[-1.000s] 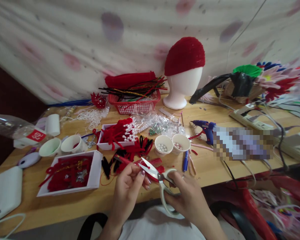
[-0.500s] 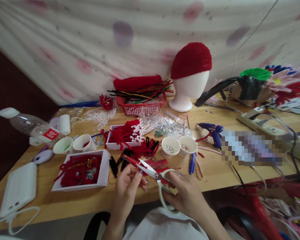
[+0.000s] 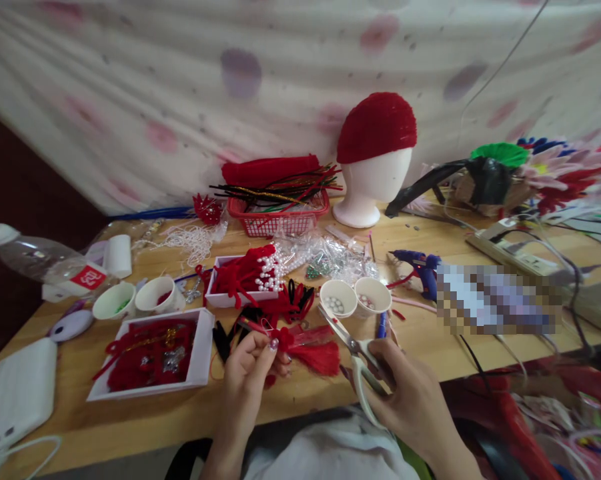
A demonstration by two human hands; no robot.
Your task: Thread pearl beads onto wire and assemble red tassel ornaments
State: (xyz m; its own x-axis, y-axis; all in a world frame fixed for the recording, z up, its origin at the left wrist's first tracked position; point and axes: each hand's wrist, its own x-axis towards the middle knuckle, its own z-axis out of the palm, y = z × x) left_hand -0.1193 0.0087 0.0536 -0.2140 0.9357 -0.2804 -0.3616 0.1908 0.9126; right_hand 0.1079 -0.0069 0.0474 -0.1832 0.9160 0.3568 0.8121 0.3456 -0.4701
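Observation:
My left hand (image 3: 253,370) pinches a small red fuzzy ornament (image 3: 283,339) between thumb and fingers. A red tassel (image 3: 320,357) spreads out just right of it; whether the two are joined I cannot tell. In my right hand (image 3: 407,383) are white-handled scissors (image 3: 353,345), held by the finger loops, blades pointing up and left. Their tips are apart from the ornament, close to a paper cup of white beads (image 3: 338,300). Behind my left hand a white box (image 3: 214,293) holds red fuzzy pieces with pearl ends (image 3: 267,270).
An open white box (image 3: 205,357) of red pieces lies on the left, near a power bank (image 3: 23,387) and a plastic bottle (image 3: 50,263). Behind stand a red basket (image 3: 280,223) and a foam head (image 3: 365,190). A blue glue gun (image 3: 423,263) lies right, by a power strip (image 3: 517,253).
The scissors have moved right, away from the red ornament, and their blades have come closer together. My left hand stays nearly in place; the red tassel now shows beside it.

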